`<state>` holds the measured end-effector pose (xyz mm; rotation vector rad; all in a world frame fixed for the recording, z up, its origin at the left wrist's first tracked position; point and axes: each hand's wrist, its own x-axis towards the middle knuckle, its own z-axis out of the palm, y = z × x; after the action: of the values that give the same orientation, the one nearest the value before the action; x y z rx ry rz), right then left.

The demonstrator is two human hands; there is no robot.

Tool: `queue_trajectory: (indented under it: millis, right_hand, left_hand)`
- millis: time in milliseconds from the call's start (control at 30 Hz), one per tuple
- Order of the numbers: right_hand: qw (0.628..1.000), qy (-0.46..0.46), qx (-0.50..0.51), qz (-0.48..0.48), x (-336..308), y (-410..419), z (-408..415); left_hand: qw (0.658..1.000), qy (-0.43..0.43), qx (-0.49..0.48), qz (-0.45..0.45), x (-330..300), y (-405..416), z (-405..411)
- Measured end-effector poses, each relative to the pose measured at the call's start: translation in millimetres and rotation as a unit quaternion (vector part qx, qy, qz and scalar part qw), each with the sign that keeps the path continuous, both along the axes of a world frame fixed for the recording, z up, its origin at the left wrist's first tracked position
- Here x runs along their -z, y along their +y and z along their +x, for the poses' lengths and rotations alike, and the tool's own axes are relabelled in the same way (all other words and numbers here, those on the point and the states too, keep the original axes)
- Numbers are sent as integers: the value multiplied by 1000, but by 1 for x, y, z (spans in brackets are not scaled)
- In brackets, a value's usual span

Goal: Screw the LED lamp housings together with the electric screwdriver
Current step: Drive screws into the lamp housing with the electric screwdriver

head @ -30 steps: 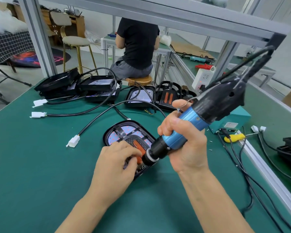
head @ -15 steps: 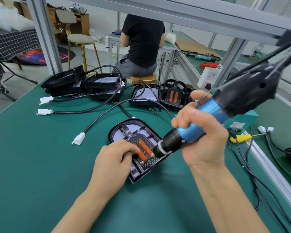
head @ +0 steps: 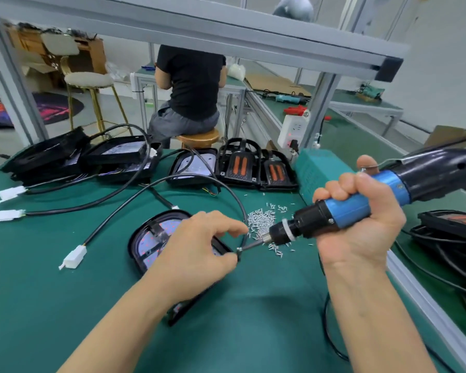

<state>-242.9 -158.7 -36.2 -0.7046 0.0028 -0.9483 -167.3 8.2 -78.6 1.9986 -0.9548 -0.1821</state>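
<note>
The work surface is a green bench mat (head: pixel 51 305) under an aluminium frame, with a second person seated at the next bench beyond. There is one view, the head camera. A loose pile of screws (head: pixel 261 220) lies on the mat near the middle, just right of the lamp housing (head: pixel 151 238) being worked on, which lies flat with its LED face up and is largely covered by the left hand (head: pixel 197 254). The left hand's thumb and forefinger are pinched together at the driver bit tip (head: pixel 241 248); a small screw appears to be held there, but it is too small to confirm. The right hand (head: pixel 361 224) is wrapped fully around the blue grip of the electric screwdriver (head: pixel 342 214), which is tilted with its bit pointing down and left. Judged step: loading a screw onto the bit between fastenings. The next move calls for seating the screw squarely on the bit, then carrying it to an open screw hole on the housing and holding the driver upright over it. Which holes are already filled cannot be determined, since the hand hides the near half of the housing. Further housings (head: pixel 238 168) at the back of the bench are blurred, and the driver's rear end and cable are cut off at the right edge.
</note>
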Motion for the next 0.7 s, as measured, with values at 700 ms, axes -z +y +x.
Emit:
queue_trajectory:
  millis: [700]
  right_hand:
    - [999, 11, 32, 7, 9, -35, -28]
  left_hand:
    - [977, -159, -124, 72, -2, 38, 13]
